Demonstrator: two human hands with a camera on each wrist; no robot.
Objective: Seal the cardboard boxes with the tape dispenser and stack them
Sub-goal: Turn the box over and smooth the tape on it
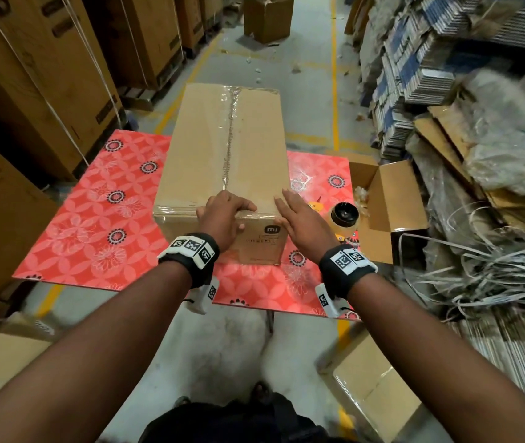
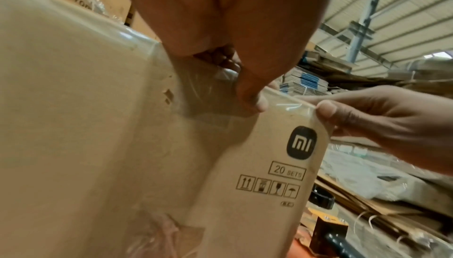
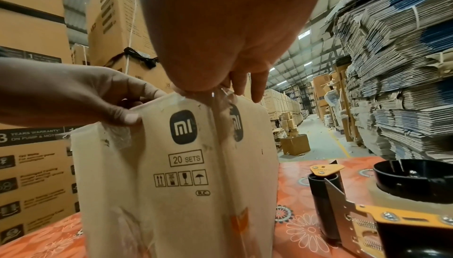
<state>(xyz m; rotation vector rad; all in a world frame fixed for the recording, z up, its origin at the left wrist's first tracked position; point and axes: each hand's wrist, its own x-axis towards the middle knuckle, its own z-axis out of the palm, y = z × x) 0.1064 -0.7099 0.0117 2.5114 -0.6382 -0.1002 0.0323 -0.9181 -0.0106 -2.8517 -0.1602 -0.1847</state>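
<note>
A long cardboard box (image 1: 222,148) lies on the red floral table (image 1: 94,219), with clear tape running along its top seam and over the near edge. My left hand (image 1: 243,215) grips the near top edge at the middle: curled fingers on top, thumb on the front face beside the printed logo (image 3: 182,126). My right hand (image 1: 286,209) lies on the near right corner with fingers straight on the top and the thumb (image 2: 323,109) against the front. The tape dispenser (image 1: 346,219) stands on the table just right of the box, held by neither hand.
An open carton (image 1: 392,199) stands at the table's right edge. A taped box (image 1: 373,391) sits on the floor at lower right. Tall cartons (image 1: 30,91) line the left; flattened cardboard (image 1: 414,59) and loose strapping (image 1: 478,276) crowd the right.
</note>
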